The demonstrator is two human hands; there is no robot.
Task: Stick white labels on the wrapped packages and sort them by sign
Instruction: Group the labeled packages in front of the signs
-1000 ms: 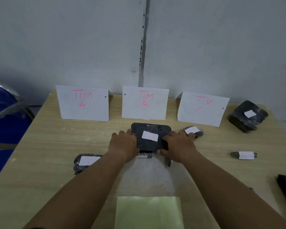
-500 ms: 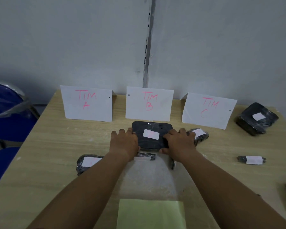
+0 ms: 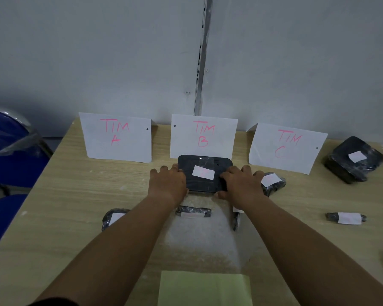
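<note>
At frame centre, just below the white paper TIM B sign, left hand and right hand clasp opposite side edges of the flat black film-wrapped package; it is probably stiff, light and slippery.

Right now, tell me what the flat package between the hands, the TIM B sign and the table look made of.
Flat package: dark, under glossy clear wrap, probably plastic, by its glare. TIM B sign: matte, thin white paper. Table: pale wood-grain, perhaps laminate.
</note>
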